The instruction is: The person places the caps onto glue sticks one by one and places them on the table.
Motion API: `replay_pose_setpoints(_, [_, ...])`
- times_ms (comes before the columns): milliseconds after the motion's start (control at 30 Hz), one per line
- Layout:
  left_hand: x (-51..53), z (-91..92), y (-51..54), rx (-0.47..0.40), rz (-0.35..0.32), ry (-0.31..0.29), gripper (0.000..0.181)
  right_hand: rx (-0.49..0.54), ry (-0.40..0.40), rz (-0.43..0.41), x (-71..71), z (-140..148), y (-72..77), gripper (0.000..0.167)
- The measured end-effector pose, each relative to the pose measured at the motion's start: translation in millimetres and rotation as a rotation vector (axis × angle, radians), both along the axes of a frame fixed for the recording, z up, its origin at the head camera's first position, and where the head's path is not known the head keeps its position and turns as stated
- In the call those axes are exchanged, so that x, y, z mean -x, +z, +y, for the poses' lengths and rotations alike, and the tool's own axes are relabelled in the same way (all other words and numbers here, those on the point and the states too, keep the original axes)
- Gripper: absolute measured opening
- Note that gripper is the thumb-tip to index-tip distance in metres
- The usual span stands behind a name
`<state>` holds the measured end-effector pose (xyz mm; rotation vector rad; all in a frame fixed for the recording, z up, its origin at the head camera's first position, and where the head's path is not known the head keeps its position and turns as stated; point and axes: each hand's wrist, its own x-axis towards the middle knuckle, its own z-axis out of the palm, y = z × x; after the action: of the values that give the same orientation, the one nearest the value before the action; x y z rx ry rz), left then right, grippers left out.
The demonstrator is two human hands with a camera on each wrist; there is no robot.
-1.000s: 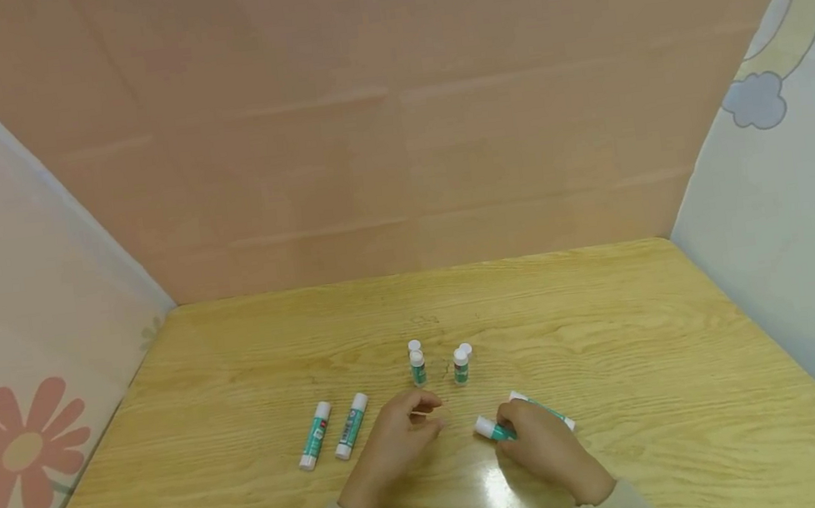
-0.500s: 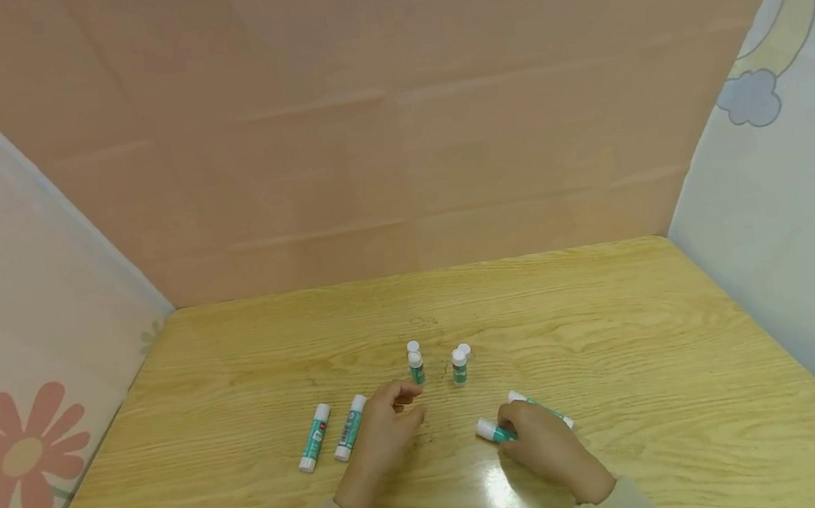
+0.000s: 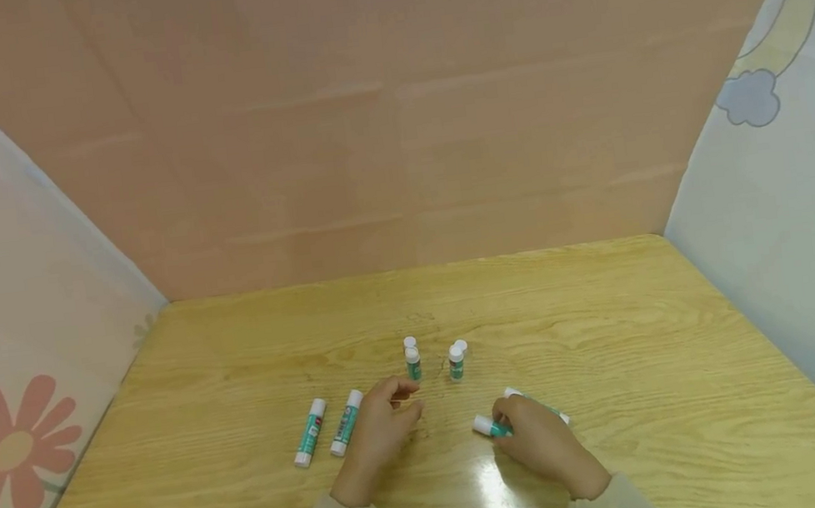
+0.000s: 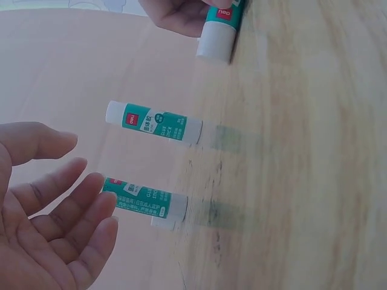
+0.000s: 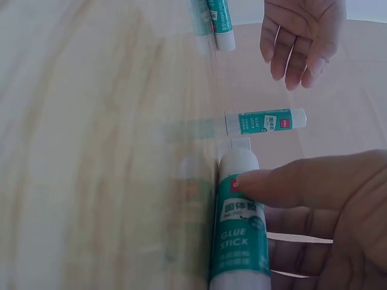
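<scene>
My right hand [image 3: 541, 436] pinches a green-and-white glue stick [image 3: 493, 426] lying on the table, thumb on its label in the right wrist view. Another glue stick [image 3: 558, 416] lies just behind that hand, partly covered by it. My left hand [image 3: 381, 420] holds nothing; its fingers are loosely bent, just in front of an upright glue stick [image 3: 413, 365]. A second upright glue stick [image 4: 154, 122] stands to the right of that one. Behind each is a white-topped object [image 3: 461, 347], mostly hidden.
Left of my left hand, two glue sticks lie side by side, the outer glue stick [image 3: 311, 433] and the inner glue stick [image 3: 347, 423]. The wooden table [image 3: 237, 349] meets a plain back panel [image 3: 397, 163] and patterned side panels [image 3: 764, 205].
My left hand has shifted left and slightly forward, closer to the upright glue stick on the left. The right hand stays on its glue stick. The head view has tilted slightly.
</scene>
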<state>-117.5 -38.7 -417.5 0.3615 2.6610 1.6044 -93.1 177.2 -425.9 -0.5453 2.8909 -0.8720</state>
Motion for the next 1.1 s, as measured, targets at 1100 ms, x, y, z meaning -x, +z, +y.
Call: replay_pose_setpoints(1100, [1.3,-1.4,-7.5,0.008,-0.032,0.043,0.025,-0.057,-0.003,0.038,2.2,-0.2,15.2,0.026])
